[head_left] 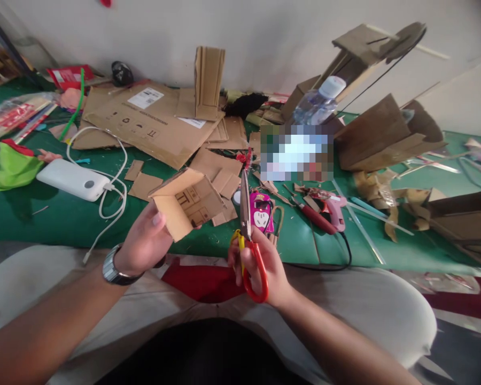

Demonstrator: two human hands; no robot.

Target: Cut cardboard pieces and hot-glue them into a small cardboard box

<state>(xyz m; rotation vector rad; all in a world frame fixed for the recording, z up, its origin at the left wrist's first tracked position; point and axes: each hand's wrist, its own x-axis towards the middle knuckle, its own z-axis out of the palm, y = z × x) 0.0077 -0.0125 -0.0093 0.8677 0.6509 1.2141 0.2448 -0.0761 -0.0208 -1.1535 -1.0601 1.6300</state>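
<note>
My left hand (pixel 144 240) grips a folded piece of brown cardboard (pixel 184 206), thumb on its front flap, held above the near edge of the green mat. A metal watch (pixel 112 267) sits on that wrist. My right hand (pixel 260 264) is closed through the red and yellow handles of a pair of scissors (pixel 246 224). The blades point up and away and look closed, a short gap to the right of the cardboard piece.
On the green mat (pixel 44 214) lie a white power bank (pixel 72 179) with a cable, flat cardboard sheets (pixel 144 117), small offcuts (pixel 220 179), a pink glue gun (pixel 332 208), a plastic bottle (pixel 318 104) and cardboard constructions (pixel 385 133) at right.
</note>
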